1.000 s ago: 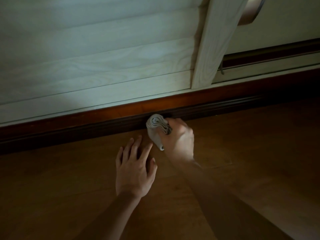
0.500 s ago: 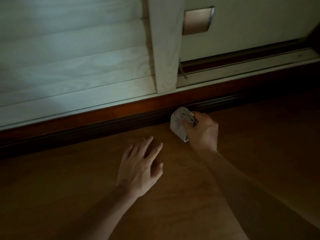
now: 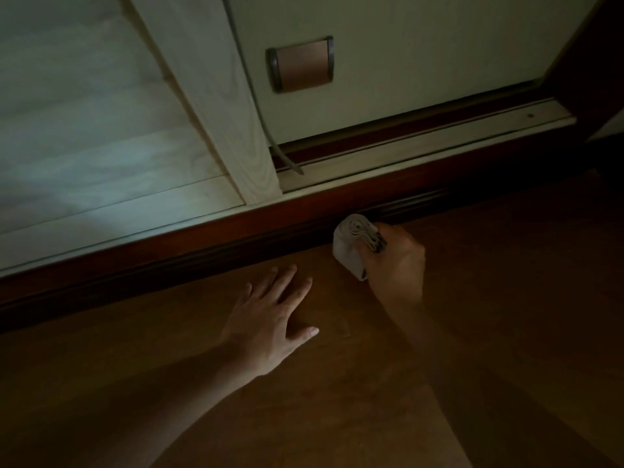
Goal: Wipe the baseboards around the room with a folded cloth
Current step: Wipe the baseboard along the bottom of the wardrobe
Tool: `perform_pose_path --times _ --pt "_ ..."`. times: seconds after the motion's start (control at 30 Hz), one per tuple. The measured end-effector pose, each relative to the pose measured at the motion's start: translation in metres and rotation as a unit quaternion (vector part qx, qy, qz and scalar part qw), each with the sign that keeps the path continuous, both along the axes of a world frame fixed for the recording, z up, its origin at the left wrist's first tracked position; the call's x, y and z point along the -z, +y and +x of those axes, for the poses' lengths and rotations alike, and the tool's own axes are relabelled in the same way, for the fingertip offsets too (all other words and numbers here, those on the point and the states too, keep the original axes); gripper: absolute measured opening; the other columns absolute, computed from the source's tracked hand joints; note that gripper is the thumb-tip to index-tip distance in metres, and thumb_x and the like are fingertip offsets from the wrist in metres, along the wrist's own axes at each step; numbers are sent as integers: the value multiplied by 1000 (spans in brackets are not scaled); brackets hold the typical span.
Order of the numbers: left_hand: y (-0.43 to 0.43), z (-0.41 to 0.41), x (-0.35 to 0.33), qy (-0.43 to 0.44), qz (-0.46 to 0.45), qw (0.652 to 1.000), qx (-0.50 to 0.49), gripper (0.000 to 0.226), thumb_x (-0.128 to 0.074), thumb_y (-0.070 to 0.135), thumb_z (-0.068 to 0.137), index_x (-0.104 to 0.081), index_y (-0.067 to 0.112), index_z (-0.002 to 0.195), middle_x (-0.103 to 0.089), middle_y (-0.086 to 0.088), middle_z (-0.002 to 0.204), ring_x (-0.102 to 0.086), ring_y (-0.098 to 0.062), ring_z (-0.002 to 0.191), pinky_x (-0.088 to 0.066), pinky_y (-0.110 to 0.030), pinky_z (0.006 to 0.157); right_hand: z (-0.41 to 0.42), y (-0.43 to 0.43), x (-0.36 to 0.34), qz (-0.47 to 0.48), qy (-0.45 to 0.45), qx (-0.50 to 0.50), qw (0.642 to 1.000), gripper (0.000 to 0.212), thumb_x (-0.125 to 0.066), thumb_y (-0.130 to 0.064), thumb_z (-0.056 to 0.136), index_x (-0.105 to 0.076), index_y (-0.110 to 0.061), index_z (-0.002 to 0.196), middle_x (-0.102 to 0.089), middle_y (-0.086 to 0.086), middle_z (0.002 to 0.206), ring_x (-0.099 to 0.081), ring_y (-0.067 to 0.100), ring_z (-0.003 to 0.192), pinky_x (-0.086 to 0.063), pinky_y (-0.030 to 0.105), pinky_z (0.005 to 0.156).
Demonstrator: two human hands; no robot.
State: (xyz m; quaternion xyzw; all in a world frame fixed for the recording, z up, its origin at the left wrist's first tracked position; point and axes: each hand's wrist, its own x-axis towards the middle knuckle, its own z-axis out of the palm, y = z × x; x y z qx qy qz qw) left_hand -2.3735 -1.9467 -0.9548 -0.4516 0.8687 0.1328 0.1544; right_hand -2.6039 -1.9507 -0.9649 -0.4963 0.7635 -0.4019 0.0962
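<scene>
A dark reddish-brown baseboard (image 3: 202, 241) runs diagonally across the view, from lower left to upper right, under pale wooden doors. My right hand (image 3: 395, 261) grips a folded light-grey cloth (image 3: 351, 244) and holds it against the lower edge of the baseboard, just right of the door post. My left hand (image 3: 270, 319) lies flat on the wooden floor, fingers spread, a little left of the cloth and apart from the baseboard.
A slatted pale wooden door (image 3: 101, 130) fills the upper left; its post (image 3: 236, 130) overlaps a plain sliding door with a recessed metal handle (image 3: 302, 64). A door track (image 3: 422, 146) runs above the baseboard. Brown wooden floor (image 3: 506, 332) spreads below. The light is dim.
My right hand has slid the cloth rightward along the baseboard, past the door post. My left hand has shifted right along the floor, and the view has moved right.
</scene>
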Motion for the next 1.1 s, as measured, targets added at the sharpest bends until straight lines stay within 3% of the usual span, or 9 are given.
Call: perform_pose_path --times 0.17,0.33,0.43,0.53,0.63,0.8,1.0,1.1 --pt "5 -3 5 0 -5 1000 -16 87 -5 88 80 21 46 152 29 12 164 24 -16 152 0 -50 126 7 -2 -1 -14 0 -42 999 16 -77 -15 83 -74 -4 93 -68 12 86 -64 21 74 -50 27 60" --pt "9 -3 10 5 -33 999 -20 83 -3 86 83 21 45 152 25 9 165 22 -17 153 -2 -52 126 -10 0 4 -29 14 0 999 12 -79 -14 83 -72 -3 85 -65 11 80 -59 15 67 -41 19 57" --pt "8 -4 12 4 -40 999 -10 83 -6 86 86 18 44 154 21 8 167 18 -19 154 -4 -54 125 4 -2 2 -33 28 -38 998 10 -78 -11 82 -72 -3 84 -64 9 78 -54 10 67 -43 21 57" --pt "4 0 11 7 -48 999 0 84 -11 86 88 15 44 155 15 6 168 11 -22 156 -7 -54 125 8 -3 -3 -10 20 -58 998 12 -78 -13 82 -73 -4 89 -66 9 82 -57 12 71 -46 23 59" --pt "2 -4 3 11 -29 1000 -5 86 -20 85 89 10 42 157 13 4 169 7 -24 156 -8 -54 124 4 1 -8 17 4 -12 1000 14 -77 -18 85 -72 -5 87 -68 10 82 -62 17 72 -50 28 60" --pt "5 -18 -16 27 40 997 -66 82 -32 78 92 -5 40 160 8 4 170 5 -24 156 -12 -53 124 12 0 -26 107 7 6 994 18 -71 -27 89 -71 -9 92 -69 10 86 -66 23 79 -55 34 64" --pt "19 -36 -9 30 9 992 -118 77 -25 78 93 -7 42 158 4 3 169 5 -28 155 -8 -61 122 7 -1 -22 105 19 -27 994 18 -68 -27 90 -72 -10 94 -68 8 89 -65 22 80 -55 36 66" --pt "19 -41 -4 27 3 991 -130 77 -21 80 91 -2 45 157 8 4 168 7 -29 155 -6 -62 122 -17 -6 -15 90 29 -25 995 18 -71 -22 89 -72 -5 87 -67 11 83 -63 22 75 -51 32 62"
